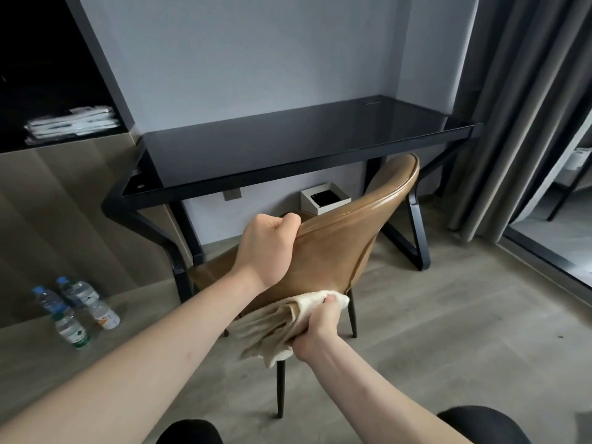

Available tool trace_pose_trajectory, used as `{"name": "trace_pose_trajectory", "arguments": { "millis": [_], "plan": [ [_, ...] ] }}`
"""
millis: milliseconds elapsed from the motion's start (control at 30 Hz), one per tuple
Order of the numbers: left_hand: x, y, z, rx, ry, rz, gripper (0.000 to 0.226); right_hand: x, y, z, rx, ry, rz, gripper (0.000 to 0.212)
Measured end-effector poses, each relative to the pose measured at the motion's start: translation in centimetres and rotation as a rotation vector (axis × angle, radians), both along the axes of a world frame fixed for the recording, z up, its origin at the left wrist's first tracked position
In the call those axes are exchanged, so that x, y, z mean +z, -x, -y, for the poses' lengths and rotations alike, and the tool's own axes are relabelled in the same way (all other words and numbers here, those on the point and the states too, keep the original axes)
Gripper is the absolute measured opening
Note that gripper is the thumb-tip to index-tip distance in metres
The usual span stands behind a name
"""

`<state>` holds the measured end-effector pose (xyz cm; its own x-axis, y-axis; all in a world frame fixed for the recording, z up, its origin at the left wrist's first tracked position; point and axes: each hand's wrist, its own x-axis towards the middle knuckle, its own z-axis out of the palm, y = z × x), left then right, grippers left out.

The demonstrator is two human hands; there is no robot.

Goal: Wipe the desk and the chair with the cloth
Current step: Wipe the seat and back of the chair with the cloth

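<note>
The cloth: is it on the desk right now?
No, the right hand presses the cloth against the back of the chair, below the desk.

Hotel or serviced-apartment room, likely. Black glass worktop [288, 145] on dark metal frame against plain grey wall. Brown leather-look chair [336, 248] before it. Small white bin [325, 199] beneath. Open dark shelf with folded white linens [73, 123]. Water bottles [75, 310] on wood-look floor. Heavy grey curtains [519, 107] beside glass sliding door [563, 219].
</note>
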<state>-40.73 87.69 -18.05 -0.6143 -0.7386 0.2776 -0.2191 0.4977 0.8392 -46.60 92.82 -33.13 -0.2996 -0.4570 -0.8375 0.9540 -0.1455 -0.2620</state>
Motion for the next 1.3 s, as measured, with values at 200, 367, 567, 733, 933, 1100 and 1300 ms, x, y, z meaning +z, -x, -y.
{"name": "trace_pose_trajectory", "arguments": {
  "millis": [200, 367, 567, 733, 933, 1100, 1300],
  "plan": [
    [-0.5, 0.3, 0.3, -0.008, 0.02, -0.013, 0.068, -1.5, 4.9, 1.8, -0.268, 0.027, -0.125, 0.072],
    [-0.5, 0.5, 0.6, -0.017, 0.051, -0.031, 0.064, -3.5, 10.4, 2.1, -0.176, -0.098, -0.221, 0.08],
    [-0.7, 0.7, 0.7, -0.069, 0.047, -0.059, 0.051, -8.7, 14.6, 2.8, -0.116, -0.118, -0.344, 0.081],
    [-0.7, 0.7, 0.8, -0.07, 0.019, -0.05, 0.057, -11.2, 10.3, 3.9, -0.123, -0.065, -0.24, 0.084],
    [-0.4, 0.6, 0.9, -0.063, 0.018, -0.04, 0.06, -10.8, 2.3, 3.9, -0.09, -0.042, -0.102, 0.074],
    [-0.5, 0.4, 0.7, -0.04, 0.004, -0.044, 0.065, -12.0, -1.1, 4.4, -0.097, 0.007, -0.113, 0.068],
    [-0.3, 0.7, 0.7, -0.08, -0.021, -0.058, 0.056, -17.8, -1.9, 5.8, 0.226, -0.113, -0.201, 0.055]
  ]
}}
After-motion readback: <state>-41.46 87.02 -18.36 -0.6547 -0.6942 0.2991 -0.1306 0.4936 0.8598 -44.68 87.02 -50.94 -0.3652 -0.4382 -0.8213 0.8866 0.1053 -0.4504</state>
